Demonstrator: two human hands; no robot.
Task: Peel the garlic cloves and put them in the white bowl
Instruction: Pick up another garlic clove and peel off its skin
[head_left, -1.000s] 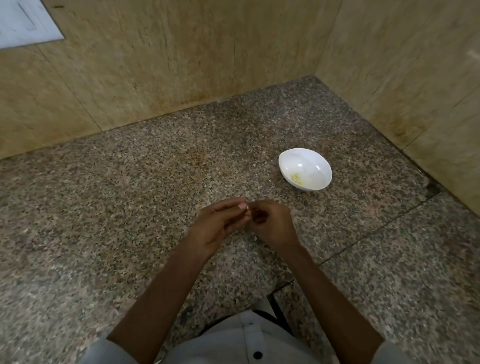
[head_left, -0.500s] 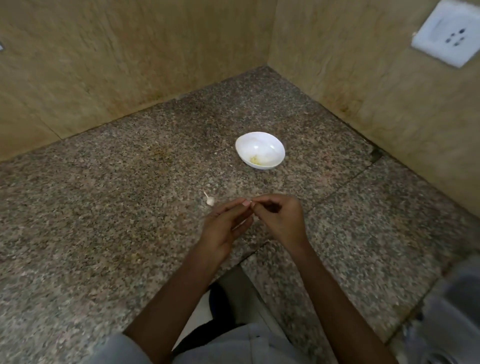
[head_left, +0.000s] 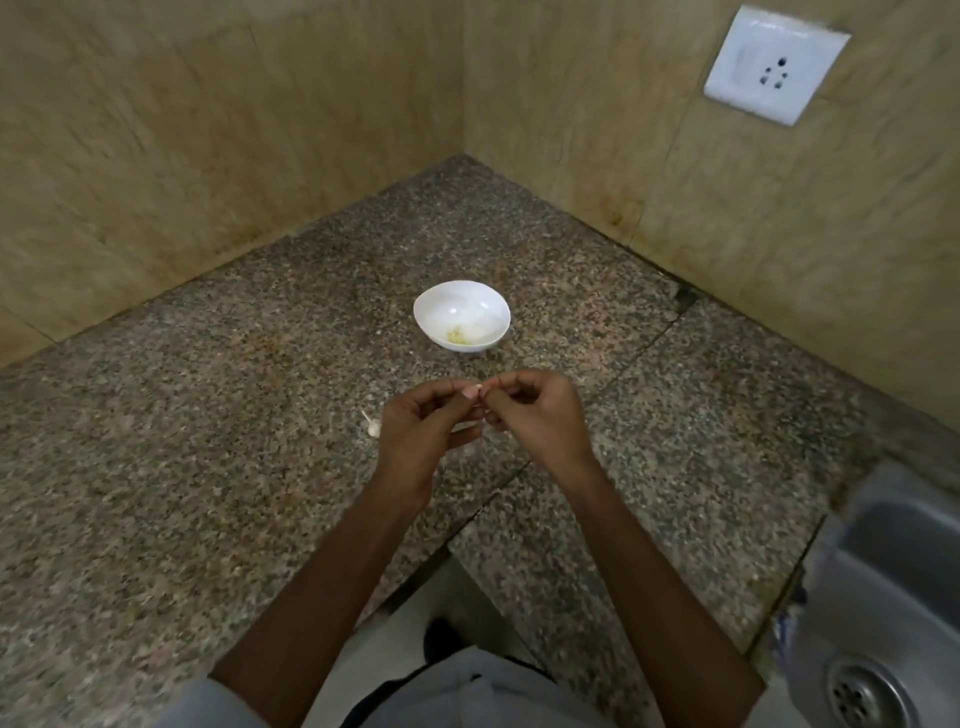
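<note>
While your left hand (head_left: 415, 441) and right hand (head_left: 543, 423) meet above the granite worktop (head_left: 208, 457), both sets of fingers (head_left: 441, 387) are curled, pinching a small pale garlic clove (head_left: 474, 391) between their tips; most of it is hidden. A second clove (head_left: 372, 426) lies on the worktop just left of your left hand. The white bowl (head_left: 467, 299) stands beyond your hands, apart from them, with yellowish bits (head_left: 457, 336) inside.

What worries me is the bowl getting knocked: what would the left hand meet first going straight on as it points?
Most likely the right hand: the left hand points across at it, fingers touching. The white bowl sits beyond, apparently off that line.
</note>
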